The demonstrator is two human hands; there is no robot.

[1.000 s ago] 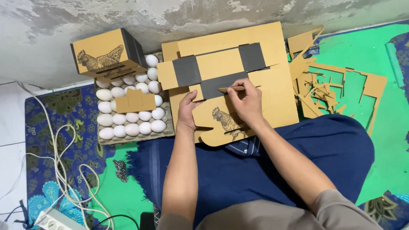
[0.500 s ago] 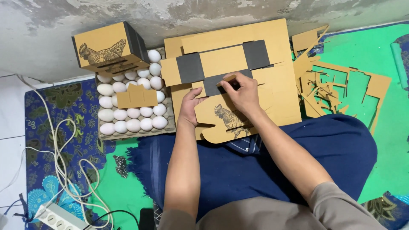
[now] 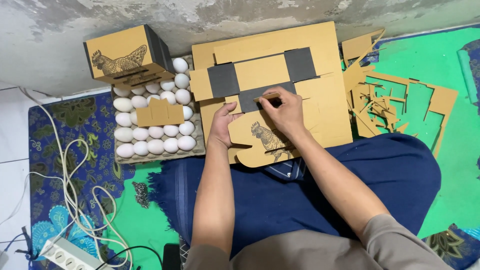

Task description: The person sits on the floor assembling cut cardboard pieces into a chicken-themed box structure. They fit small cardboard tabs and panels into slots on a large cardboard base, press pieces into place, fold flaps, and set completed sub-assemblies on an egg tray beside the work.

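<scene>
I see, from the head view looking down, a dark blue cloth spread over the lap and the green floor mat. Above it, against the grey wall, lies a stack of flat cardboard sheets. On top of this stack is a die-cut cardboard blank with dark grey panels; its near end, printed with a hen, reaches down to the edge of the cloth.

To the left stands an egg tray filled with white eggs. A small notched cardboard piece lies on the eggs. A finished cardboard box, also bearing a hen, rests on the far corner of the tray.

To the right of the stack, cardboard offcuts lie in a loose heap on the green mat. At the lower left, white cables loop across a patterned blue mat to a power strip.

My left hand lies flat with fingers spread on the blank, pressing it down beside the hen print; it grips nothing. My right hand is curled, pinching a narrow cardboard tab of the blank between thumb and forefinger, just at the lower edge of the dark centre panel.
</scene>
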